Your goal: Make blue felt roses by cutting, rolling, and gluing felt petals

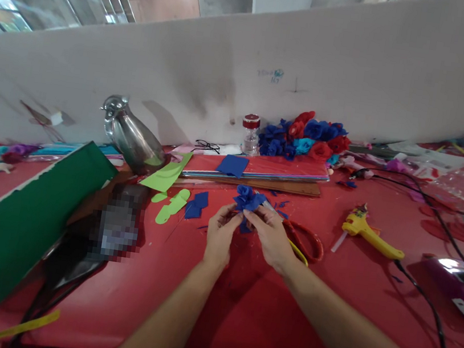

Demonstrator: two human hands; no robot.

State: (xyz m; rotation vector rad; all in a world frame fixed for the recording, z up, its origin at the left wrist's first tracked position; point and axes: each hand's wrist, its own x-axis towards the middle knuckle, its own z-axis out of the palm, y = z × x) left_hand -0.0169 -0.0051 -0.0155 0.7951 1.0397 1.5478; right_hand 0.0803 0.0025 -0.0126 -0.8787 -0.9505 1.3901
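Observation:
A dark blue paper flower point(249, 198) is held up over the red table in front of me. My left hand point(222, 231) pinches its lower left side, and my right hand point(270, 232) grips it from the right with the thumb near its base. Partly behind my right hand lie red-handled scissors point(312, 242). Blue paper pieces point(196, 206) and light green paper cutouts point(172, 206) are to the left of my hands. A yellow glue gun point(372, 234) rests on the table to the right.
A steel jug point(131, 134) leans at the back left, near a green board point(26, 226). Finished red and blue flowers point(306, 137) are heaped by a red-lidded jar point(251, 134). Stacked paper sheets point(275, 171) lie behind my hands. A purple power strip point(455, 289) and cables occupy the right.

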